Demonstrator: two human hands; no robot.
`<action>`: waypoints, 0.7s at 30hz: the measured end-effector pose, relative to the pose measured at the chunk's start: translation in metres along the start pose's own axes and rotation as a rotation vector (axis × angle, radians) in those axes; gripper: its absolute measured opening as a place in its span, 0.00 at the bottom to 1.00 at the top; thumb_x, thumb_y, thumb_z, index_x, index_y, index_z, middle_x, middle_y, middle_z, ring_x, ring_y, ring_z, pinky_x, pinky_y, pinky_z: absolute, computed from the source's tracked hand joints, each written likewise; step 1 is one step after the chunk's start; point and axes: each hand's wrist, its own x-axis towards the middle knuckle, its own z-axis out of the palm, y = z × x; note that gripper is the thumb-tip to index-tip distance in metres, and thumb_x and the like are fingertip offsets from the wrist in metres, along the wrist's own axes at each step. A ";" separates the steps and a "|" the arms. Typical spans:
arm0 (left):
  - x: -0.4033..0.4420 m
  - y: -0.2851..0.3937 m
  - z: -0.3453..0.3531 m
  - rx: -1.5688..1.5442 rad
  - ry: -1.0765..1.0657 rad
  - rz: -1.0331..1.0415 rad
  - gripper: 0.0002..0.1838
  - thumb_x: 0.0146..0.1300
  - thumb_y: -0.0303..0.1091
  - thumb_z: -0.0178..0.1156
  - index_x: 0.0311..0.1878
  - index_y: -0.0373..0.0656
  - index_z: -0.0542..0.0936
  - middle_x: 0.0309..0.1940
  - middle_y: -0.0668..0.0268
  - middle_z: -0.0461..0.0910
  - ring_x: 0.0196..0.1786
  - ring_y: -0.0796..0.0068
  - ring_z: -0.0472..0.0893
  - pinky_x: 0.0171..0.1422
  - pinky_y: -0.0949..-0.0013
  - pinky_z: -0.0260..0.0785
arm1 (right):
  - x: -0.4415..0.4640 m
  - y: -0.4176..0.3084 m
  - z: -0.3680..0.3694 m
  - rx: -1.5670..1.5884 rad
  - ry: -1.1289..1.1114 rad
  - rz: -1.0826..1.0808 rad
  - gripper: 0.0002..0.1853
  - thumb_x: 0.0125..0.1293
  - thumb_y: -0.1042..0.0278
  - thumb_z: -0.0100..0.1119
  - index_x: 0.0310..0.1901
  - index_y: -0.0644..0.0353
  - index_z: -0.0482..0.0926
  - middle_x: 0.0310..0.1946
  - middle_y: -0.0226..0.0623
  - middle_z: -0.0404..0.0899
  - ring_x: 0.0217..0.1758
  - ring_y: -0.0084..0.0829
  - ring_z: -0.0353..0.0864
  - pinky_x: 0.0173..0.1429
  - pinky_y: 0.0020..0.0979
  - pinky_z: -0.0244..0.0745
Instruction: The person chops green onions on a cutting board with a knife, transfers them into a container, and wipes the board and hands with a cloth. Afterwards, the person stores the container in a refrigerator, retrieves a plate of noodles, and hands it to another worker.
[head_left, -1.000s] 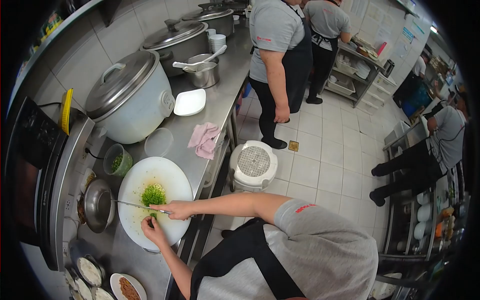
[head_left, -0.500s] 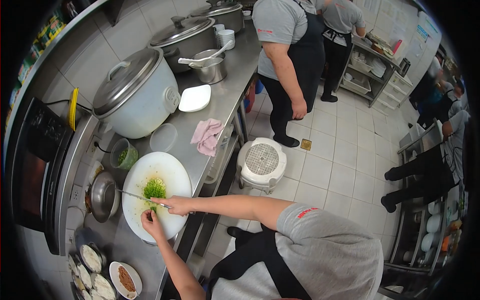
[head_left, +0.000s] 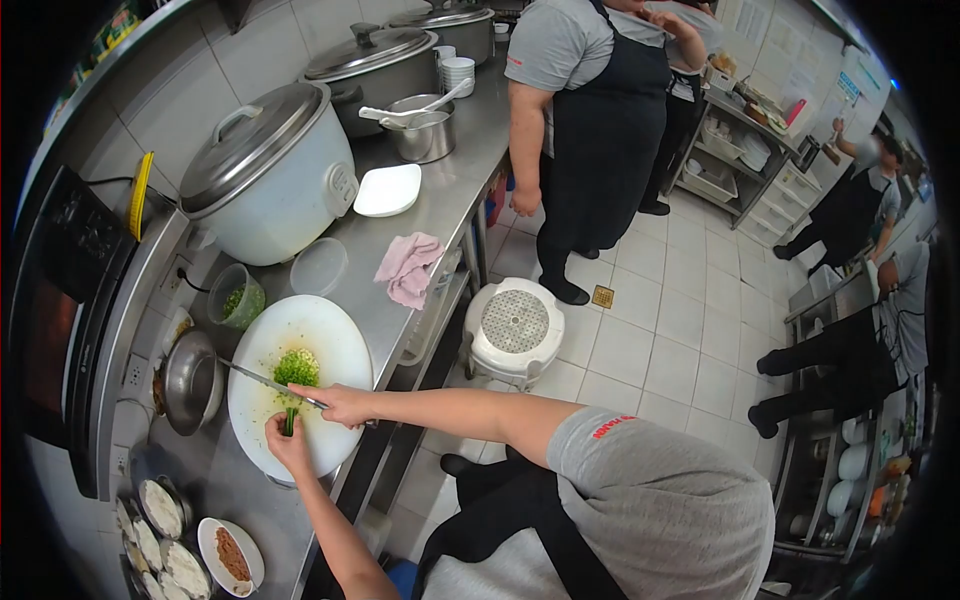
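Observation:
My right hand (head_left: 342, 404) is closed round the handle of a knife (head_left: 262, 378), whose blade reaches across the round white cutting board (head_left: 253, 440). Just in front of the blade, my left hand (head_left: 288, 448) pinches a short bunch of scallions (head_left: 291, 420) against the board. On the far side of the blade lies a pile of chopped scallions (head_left: 296, 369), with small bits scattered around it. A clear plastic tub (head_left: 240, 297) with chopped greens stands beside the board, near a round translucent lid (head_left: 320, 266).
A metal bowl (head_left: 193, 383) sits against the wall side. Nearby are a white bowl of brown food (head_left: 238, 560), a pink cloth (head_left: 408, 270), a white dish (head_left: 388, 190) and a large rice cooker (head_left: 275, 180). A white stool (head_left: 514, 330) stands on the floor; co-workers stand beyond.
The view has shifted slightly. My left hand has drawn back from the blade, and more of the scallion bunch shows. A co-worker by the counter has turned and raised a hand.

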 end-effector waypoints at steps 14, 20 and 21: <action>-0.002 0.009 -0.002 0.089 -0.013 0.055 0.14 0.54 0.25 0.64 0.45 0.35 0.78 0.41 0.55 0.78 0.44 0.56 0.77 0.52 0.61 0.69 | 0.000 0.001 0.000 0.042 -0.010 0.007 0.46 0.59 0.83 0.39 0.76 0.33 0.40 0.18 0.34 0.69 0.12 0.24 0.66 0.20 0.30 0.72; -0.003 0.009 -0.002 0.002 -0.022 -0.033 0.15 0.59 0.28 0.61 0.49 0.34 0.78 0.44 0.53 0.78 0.48 0.57 0.76 0.55 0.60 0.69 | 0.002 0.003 -0.001 0.070 -0.035 0.026 0.45 0.60 0.83 0.39 0.76 0.32 0.40 0.25 0.36 0.72 0.13 0.22 0.66 0.20 0.29 0.71; -0.004 0.009 -0.002 -0.112 -0.013 -0.128 0.15 0.62 0.29 0.60 0.51 0.34 0.78 0.46 0.52 0.78 0.49 0.57 0.76 0.56 0.60 0.68 | 0.002 0.002 -0.002 0.082 -0.043 0.049 0.45 0.60 0.83 0.39 0.76 0.32 0.40 0.26 0.36 0.72 0.13 0.22 0.66 0.20 0.28 0.71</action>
